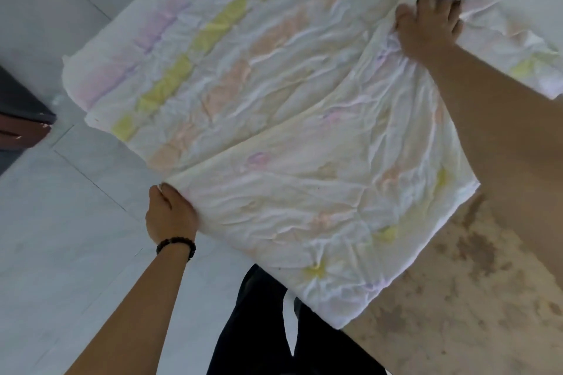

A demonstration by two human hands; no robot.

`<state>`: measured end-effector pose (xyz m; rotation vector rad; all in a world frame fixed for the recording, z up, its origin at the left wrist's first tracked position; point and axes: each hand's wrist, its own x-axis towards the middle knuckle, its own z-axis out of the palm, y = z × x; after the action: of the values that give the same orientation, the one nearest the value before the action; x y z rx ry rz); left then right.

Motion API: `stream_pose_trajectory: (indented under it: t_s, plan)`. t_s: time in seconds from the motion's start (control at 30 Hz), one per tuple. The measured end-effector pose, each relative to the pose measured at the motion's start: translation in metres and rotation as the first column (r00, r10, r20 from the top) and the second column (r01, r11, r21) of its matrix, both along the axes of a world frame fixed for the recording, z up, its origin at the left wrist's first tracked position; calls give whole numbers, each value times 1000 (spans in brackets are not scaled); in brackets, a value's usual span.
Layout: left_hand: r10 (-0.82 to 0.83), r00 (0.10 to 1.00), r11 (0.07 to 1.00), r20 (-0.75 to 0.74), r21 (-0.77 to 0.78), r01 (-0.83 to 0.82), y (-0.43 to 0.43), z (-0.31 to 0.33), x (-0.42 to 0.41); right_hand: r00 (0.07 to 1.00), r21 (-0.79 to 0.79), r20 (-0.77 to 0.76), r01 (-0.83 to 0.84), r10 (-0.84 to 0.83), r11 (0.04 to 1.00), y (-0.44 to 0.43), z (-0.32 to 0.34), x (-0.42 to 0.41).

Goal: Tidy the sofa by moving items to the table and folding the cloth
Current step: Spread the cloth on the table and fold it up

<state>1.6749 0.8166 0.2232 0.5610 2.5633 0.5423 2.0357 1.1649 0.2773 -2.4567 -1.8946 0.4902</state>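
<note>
Fingers of the left hand [170, 216] pinched the cloth's [274, 119] folded corner at seven o'clock, while the right hand [429, 24] clutched a bunched edge at two o'clock (wrinkled, pastel-striped), the cloth spread over a mottled tan surface [472, 298].

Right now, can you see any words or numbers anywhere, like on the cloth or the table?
None: no words, numbers or labels show anywhere.
The cloth carries only faded pink, yellow and peach stripes.
The table shows only brown blotches.
The bracelet is plain dark beads.
</note>
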Motion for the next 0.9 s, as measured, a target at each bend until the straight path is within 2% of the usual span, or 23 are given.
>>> stream_pose_trajectory:
  t_s: [0.23,0.37,0.47,0.57,0.6,0.7,0.83,0.9]
  plan:
    - [116,993,983,-34,148,-110,-11,11,-2,1000,198,24,-18,14,980,15,30,11]
    - [165,984,979,-67,135,-155,-35,10,-1,998,279,47,28,-43,960,15,34,2]
    - [264,964,963,-42,63,-261,-49,-3,-5,990,216,124,37,-65,976,24,21,-5]
    - [200,979,980,-30,10,-200,-51,-16,-3,971,-3,207,-122,120,992,30,4,0]
    - [181,983,984,-27,9,-180,-49,-20,-1,966,-21,204,-157,159,987,29,-2,2]
    - [154,988,988,-19,9,-154,-41,-28,3,979,97,174,-123,105,988,23,-6,3]
    - [184,983,983,20,0,-184,-27,-9,6,981,119,120,-164,149,979,12,10,6]
    - [226,972,972,-58,80,-221,-13,13,13,978,191,118,-192,172,963,-1,21,6]
